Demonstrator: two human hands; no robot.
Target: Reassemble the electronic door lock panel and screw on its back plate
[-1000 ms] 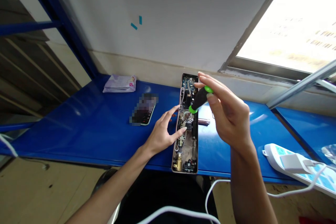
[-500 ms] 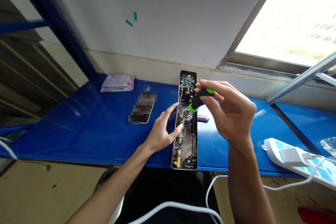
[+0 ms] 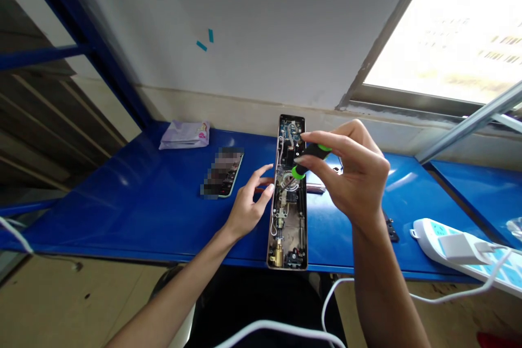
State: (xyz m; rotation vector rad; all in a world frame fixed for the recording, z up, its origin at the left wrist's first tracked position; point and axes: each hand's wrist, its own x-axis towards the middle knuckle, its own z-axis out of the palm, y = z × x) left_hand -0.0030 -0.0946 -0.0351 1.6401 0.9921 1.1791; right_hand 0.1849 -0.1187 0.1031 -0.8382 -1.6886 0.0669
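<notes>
Casing (image 3: 291, 227): likely stiff, wires (image 3: 281, 147) fragile; hold by rim (image 3: 286, 268)
Right grip (image 3: 354, 176): closed round screwdriver (image 3: 299, 172), above casing
Left grip (image 3: 249, 201): half-spread, empty, beside casing

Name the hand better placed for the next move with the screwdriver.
Right, I'd judge: the right hand grips the screwdriver, whose shaft slants down into the open case. The left hand, at the case's left side, holds no tool.

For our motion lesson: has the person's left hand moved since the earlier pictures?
Yes: the left hand has shifted slightly leftward, its thumb nearer the phone.
</notes>
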